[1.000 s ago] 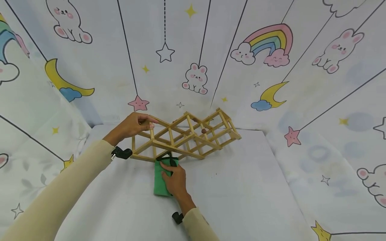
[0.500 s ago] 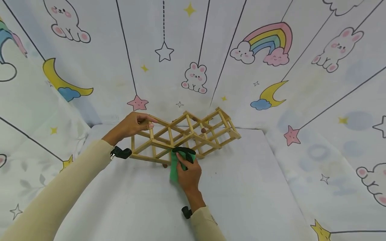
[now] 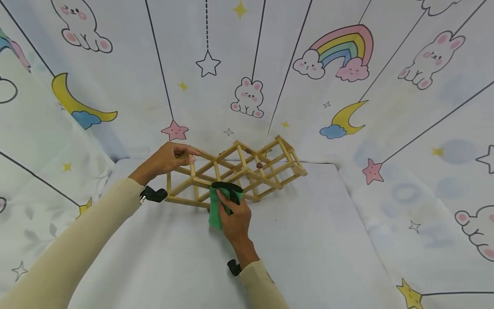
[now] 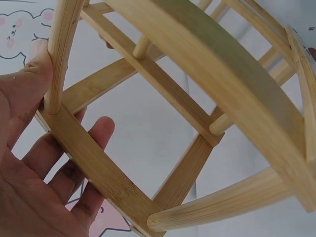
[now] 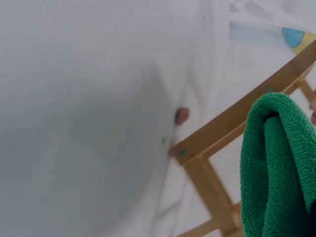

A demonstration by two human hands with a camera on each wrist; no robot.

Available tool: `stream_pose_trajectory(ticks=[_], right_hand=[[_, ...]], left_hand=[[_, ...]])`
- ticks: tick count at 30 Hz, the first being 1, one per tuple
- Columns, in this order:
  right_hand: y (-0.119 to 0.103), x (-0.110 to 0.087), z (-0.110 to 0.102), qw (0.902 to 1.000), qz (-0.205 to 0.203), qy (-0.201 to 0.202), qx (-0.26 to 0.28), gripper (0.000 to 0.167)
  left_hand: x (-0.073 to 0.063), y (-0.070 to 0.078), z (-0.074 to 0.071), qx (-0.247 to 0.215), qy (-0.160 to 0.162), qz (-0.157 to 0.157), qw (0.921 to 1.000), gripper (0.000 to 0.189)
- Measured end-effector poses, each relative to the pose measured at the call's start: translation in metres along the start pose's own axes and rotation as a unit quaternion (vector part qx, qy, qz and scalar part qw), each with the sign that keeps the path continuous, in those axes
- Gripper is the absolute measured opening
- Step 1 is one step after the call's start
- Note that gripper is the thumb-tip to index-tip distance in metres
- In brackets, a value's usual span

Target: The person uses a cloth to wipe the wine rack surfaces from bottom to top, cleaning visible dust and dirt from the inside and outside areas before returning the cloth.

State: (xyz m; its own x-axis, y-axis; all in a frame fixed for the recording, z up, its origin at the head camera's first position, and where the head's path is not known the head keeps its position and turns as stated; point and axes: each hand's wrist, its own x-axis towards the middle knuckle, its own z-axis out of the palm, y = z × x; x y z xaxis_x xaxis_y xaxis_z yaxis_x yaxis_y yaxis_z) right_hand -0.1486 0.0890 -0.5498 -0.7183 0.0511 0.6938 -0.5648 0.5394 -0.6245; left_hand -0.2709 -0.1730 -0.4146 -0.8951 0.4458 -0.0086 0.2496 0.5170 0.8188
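A folding wooden lattice rack [image 3: 264, 180] of pale slats and round dowels stands at the far side of the white table. At its left end my left hand [image 3: 170, 159] grips an upper corner. In the left wrist view, the thumb lies against a dowel and the fingers reach behind a flat slat [image 4: 106, 170]. My right hand [image 3: 237, 218] holds a folded green cloth [image 3: 215, 212] with a dark top edge against the rack's front slats. Close up in the right wrist view, the fuzzy fold of the cloth [image 5: 254, 173] overlaps the rack; the right fingers are hidden there.
A white sheet covers the table [image 3: 308, 240]. Right behind the rack rises a white backdrop [image 3: 146, 86] printed with rabbits, stars, moons and a rainbow. A small brown knob [image 3: 259, 165] shows among the slats.
My right hand has carried the green cloth up and right along the rack's front, then slightly back left. The left hand keeps its grip on the corner.
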Motion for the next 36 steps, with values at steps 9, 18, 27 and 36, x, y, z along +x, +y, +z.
stream_pose_trajectory(ticks=[9, 18, 27, 36], right_hand=[[0.044, -0.021, -0.02, 0.9807, 0.167, 0.029, -0.097, 0.034], [0.019, -0.009, -0.007, 0.9997, 0.016, 0.017, 0.004, 0.035], [0.06, -0.026, -0.031, 0.9812, 0.182, 0.045, -0.047, 0.04], [0.068, -0.001, -0.048, 0.9711, 0.215, 0.095, 0.044, 0.037]], left_hand=[[-0.001, 0.0, -0.001, 0.005, 0.001, 0.004, 1.0, 0.034], [-0.001, 0.001, 0.002, 0.0, 0.009, 0.005, 0.9999, 0.031], [-0.001, 0.001, -0.001, 0.01, 0.002, 0.01, 0.9999, 0.031], [0.001, 0.0, 0.001, -0.001, -0.001, 0.006, 1.0, 0.03]])
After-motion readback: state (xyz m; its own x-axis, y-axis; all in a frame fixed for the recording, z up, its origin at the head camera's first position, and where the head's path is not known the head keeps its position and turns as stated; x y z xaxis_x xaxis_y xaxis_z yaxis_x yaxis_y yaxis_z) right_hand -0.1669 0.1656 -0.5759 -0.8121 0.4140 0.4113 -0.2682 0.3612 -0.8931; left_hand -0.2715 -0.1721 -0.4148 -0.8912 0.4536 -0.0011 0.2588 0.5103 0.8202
